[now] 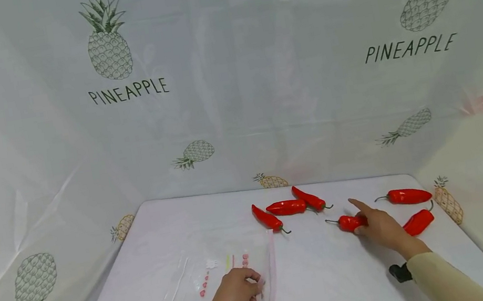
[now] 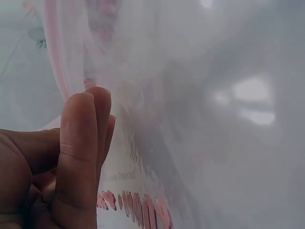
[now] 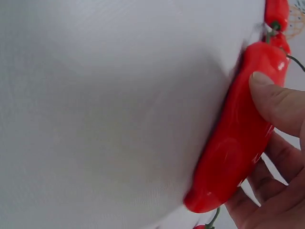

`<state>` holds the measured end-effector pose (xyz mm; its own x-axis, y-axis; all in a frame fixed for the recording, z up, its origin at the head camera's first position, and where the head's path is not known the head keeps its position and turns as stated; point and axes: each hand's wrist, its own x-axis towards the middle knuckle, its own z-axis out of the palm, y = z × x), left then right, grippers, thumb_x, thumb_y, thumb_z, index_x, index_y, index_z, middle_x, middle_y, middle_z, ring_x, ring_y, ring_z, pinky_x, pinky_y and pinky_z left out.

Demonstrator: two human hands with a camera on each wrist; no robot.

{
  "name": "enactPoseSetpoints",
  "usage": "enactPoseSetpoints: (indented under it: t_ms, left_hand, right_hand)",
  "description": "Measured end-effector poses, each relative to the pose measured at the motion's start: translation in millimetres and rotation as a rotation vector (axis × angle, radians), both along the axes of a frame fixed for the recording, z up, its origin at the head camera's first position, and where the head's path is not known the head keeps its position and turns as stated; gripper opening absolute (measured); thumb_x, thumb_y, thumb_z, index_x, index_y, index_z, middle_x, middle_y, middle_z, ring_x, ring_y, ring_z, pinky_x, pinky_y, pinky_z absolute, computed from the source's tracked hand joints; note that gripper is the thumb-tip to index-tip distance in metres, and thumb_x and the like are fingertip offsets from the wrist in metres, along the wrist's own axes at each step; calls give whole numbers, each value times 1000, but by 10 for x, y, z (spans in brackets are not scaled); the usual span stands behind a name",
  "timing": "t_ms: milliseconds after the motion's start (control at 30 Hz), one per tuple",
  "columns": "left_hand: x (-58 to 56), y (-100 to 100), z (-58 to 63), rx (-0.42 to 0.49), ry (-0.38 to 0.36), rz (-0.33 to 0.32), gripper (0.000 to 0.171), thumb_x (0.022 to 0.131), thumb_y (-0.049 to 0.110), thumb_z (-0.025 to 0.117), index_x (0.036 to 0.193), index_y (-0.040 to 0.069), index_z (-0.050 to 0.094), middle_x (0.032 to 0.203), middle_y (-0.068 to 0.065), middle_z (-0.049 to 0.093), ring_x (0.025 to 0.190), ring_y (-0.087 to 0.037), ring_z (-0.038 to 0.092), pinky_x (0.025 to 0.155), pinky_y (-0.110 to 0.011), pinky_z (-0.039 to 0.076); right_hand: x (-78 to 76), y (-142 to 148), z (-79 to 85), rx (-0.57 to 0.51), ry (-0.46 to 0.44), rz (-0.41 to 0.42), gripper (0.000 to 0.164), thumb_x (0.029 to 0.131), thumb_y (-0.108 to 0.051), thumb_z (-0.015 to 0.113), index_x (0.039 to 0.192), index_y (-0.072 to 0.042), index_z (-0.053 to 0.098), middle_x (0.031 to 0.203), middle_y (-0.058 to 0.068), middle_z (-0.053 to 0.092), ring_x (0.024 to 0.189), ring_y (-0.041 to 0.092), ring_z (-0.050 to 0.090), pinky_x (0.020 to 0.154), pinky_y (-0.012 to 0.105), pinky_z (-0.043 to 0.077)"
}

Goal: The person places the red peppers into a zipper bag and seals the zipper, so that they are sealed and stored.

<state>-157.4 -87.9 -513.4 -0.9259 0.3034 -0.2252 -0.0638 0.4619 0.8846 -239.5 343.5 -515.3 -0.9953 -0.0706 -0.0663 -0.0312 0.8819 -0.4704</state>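
Gripping a glossy red pepper in the right hand, pinching a filmy, see-through plastic bag in the left hand.
Closed round the pepper, thumb and fingers on opposite sides, at the smooth white table, between a cluster of three peppers and a pair of peppers; curled at the bag's pink edge. Plump, shiny and tapering to a blunt tip in one grip; wrinkled, pink-printed film in the other.
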Motion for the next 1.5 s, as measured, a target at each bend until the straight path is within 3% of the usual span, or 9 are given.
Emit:
enactPoseSetpoints:
  t_ms: [200,667,833,1067,1233,1500]
  left_hand:
    - [3,-43,9,41,-14,17,13,95,4,72,107,2,76,75,-6,72,52,-15,70,45,-26,57]
    - [-6,-84,61,74,-16,57,18,94,4,70,112,2,74,69,-7,68,50,-14,69,47,-28,59]
    - [-8,-91,91,113,-6,82,28,95,6,72,122,-1,74,71,-8,71,52,-16,70,52,-31,62]
    - [-26,-134,110,212,-47,108,26,98,6,72,121,-3,76,95,-10,76,62,-15,69,60,-32,66]
    - [-47,-164,125,240,-64,117,26,98,6,72,122,-4,76,91,-8,73,65,-13,66,62,-31,66]
    - [-39,-172,182,259,-68,125,27,99,5,72,123,-6,74,92,-8,74,66,-12,67,63,-30,66]
  right_hand:
    - [-20,25,37,-118,-36,-64,88,95,-20,79,165,-8,27,140,33,58,122,47,57,95,58,61]
    - [53,-25,123,-337,-83,-137,85,102,-32,71,169,-13,21,150,36,44,133,54,45,88,51,66]
    - [78,-38,119,-379,-85,-161,85,103,-34,69,169,-13,19,152,35,40,134,54,43,88,50,66]
    - [121,-90,109,-431,-85,-192,86,103,-37,69,167,-13,17,153,33,37,132,50,46,87,46,66]
    - [144,-117,115,-447,-83,-194,84,105,-39,65,166,-12,15,154,32,36,130,49,50,89,45,65]
    - [163,-143,62,-485,-80,-207,85,105,-39,66,170,-20,15,154,33,38,131,51,51,85,43,67]
